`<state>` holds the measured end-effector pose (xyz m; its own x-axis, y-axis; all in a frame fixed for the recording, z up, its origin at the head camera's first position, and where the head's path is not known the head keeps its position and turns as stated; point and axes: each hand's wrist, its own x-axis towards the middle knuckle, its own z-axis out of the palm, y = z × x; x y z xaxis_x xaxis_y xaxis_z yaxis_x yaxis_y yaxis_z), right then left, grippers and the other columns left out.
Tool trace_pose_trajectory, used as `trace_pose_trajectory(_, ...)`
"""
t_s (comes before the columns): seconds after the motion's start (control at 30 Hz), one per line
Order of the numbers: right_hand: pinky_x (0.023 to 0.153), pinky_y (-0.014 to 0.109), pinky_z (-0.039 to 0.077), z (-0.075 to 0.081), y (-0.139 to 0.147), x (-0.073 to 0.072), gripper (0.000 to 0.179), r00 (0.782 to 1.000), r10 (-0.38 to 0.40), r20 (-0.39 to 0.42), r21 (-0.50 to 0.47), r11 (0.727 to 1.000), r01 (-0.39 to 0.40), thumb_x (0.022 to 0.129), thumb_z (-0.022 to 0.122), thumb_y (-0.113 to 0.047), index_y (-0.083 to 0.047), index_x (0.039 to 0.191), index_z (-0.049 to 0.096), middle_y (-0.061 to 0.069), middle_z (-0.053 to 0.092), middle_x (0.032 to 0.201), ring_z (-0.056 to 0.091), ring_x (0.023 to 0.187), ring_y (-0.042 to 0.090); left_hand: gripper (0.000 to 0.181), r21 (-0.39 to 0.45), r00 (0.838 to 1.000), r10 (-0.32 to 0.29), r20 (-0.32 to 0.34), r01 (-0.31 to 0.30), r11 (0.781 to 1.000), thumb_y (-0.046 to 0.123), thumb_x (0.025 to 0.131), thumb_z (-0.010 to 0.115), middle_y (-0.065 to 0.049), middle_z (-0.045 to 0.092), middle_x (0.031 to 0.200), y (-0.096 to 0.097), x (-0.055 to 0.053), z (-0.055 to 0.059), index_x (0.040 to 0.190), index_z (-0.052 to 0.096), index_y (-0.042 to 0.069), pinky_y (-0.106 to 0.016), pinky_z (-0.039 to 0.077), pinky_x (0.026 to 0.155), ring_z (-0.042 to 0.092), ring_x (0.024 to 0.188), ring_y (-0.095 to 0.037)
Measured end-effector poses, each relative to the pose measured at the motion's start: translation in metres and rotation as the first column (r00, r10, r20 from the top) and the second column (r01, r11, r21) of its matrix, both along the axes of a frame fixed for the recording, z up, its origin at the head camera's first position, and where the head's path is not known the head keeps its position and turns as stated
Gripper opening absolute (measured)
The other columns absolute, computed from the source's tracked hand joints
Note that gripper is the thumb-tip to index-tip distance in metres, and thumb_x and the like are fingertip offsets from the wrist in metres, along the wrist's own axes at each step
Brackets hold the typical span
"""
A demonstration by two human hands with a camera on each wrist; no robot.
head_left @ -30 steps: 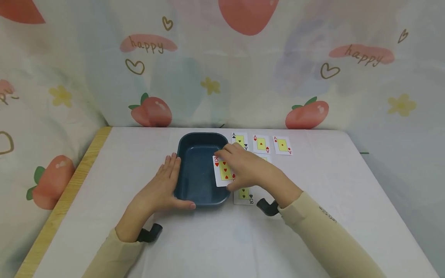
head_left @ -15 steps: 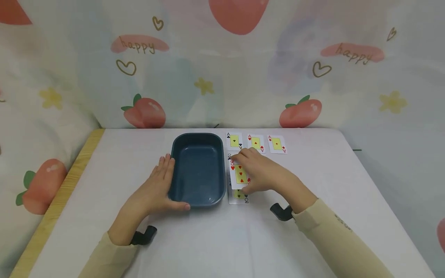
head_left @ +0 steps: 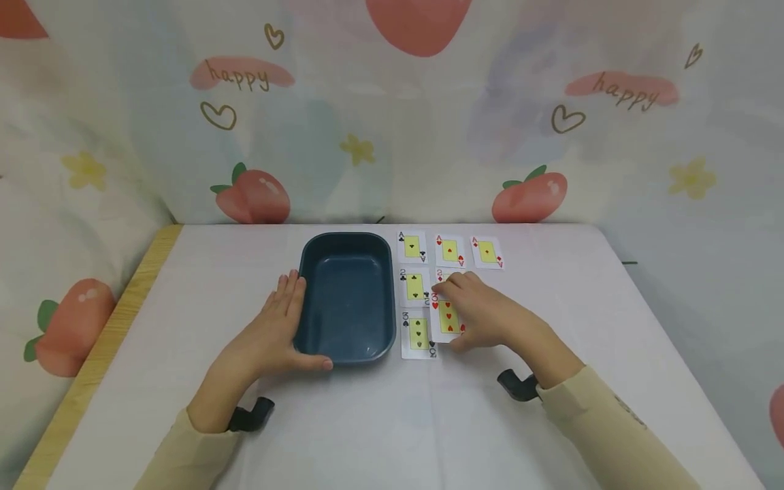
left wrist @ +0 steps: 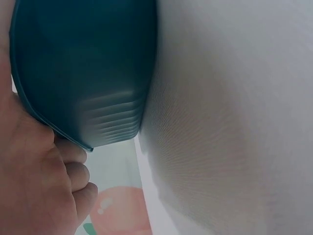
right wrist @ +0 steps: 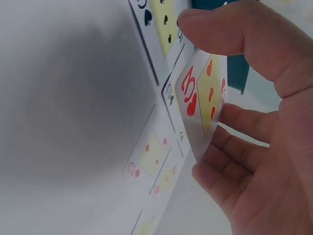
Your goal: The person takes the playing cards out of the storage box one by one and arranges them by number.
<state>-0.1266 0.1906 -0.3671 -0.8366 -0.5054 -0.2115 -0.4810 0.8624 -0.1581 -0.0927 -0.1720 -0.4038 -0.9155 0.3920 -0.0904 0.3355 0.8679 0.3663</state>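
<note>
My right hand (head_left: 480, 312) holds a three of hearts (head_left: 447, 318) by its edges, face up. In the right wrist view, that playing card (right wrist: 210, 98) sits between thumb and fingertips, tilted above the table. Just left of it lie a two of clubs (head_left: 414, 286) and a three of spades (head_left: 418, 333); a two of diamonds (head_left: 440, 275) is mostly hidden beneath the hand and card. Against the left side of a dark blue rectangular basin (head_left: 392, 320) rests my left hand (head_left: 269, 333), fingers straight along the wall and thumb at the front corner.
Along the far edge lie an ace of clubs (head_left: 412, 247), an ace of hearts (head_left: 450, 252) and an ace of diamonds (head_left: 487, 253) in a row. A white cloth covers the table (head_left: 380, 429). Behind it hangs a patterned curtain (head_left: 392, 170).
My right hand has carried the three of hearts rightward from over the basin's edge, past the clubs and spades column. The left hand stays at the basin. The head view has shifted slightly.
</note>
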Motion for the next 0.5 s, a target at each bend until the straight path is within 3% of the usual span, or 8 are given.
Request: trace_pose_trajectory(0.5, 0.092, 0.036, 0.050, -0.016, 0.019, 0.005, 0.087, 0.999, -0.033, 0.040, -0.006, 0.999, 0.033, 0.065, 0.089, -0.030, -0.006, 0.141, 0.052, 0.008, 0.053, 0.132, 0.044, 0.115, 0.024, 0.150, -0.009, 1.000, 0.000, -0.007, 0.000, 1.000, 0.083, 0.058, 0.074, -0.020, -0.005, 0.167, -0.001, -0.002, -0.001, 0.158, 0.001, -0.002, -0.057, 0.014, 0.122, -0.004, 0.154, -0.037)
